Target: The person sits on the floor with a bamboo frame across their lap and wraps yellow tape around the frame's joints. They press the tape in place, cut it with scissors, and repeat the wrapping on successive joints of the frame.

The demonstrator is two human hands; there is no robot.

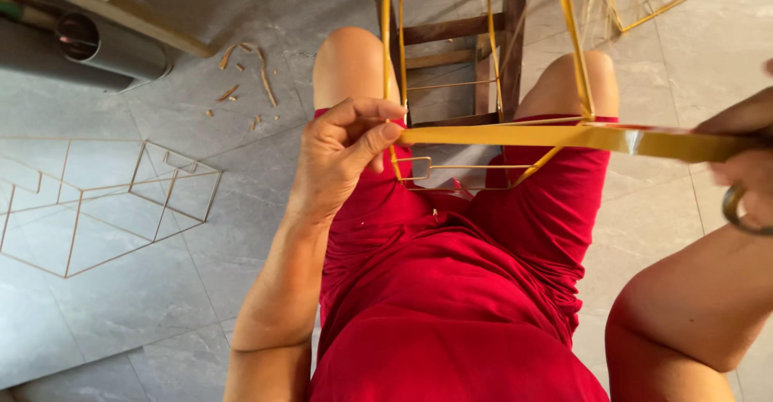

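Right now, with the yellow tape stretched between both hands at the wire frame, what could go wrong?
1. The yellow tape runs taut from the left hand to the right hand; it may twist or stick to itself.
2. The left fingertips pin the tape end against a thin wire frame; a hard pull could bend it.
3. The frame rests between the knees, against a wooden chair, so it might slip sideways.

No packages, labels, signs or screens visible.
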